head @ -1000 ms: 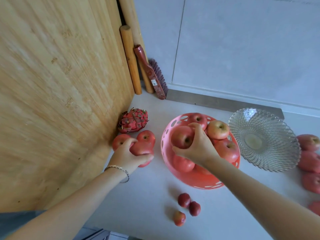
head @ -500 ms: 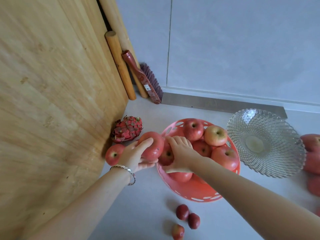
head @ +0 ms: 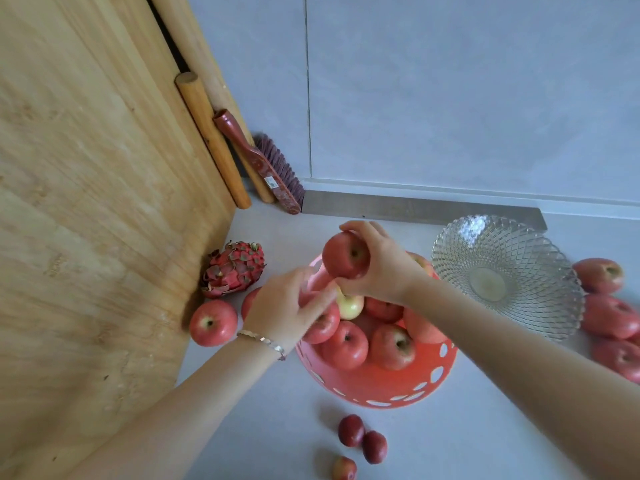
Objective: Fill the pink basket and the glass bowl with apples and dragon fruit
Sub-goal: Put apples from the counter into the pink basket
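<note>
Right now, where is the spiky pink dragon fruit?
In the head view the dragon fruit sits on the counter at the left, against the wooden board, just behind a loose apple and left of the pink basket.

The round plastic basket (head: 377,386) is coral-pink with pale oval cut-outs. The apples (head: 346,344) inside are red, one yellow-green (head: 350,305). The scaly dragon fruit (head: 235,268) is magenta with green-tipped scales. The clear glass bowl (head: 540,271) carries a diamond lattice. The desk (head: 242,393) is pale grey, the wooden board (head: 86,202) honey-yellow with grain.
</note>
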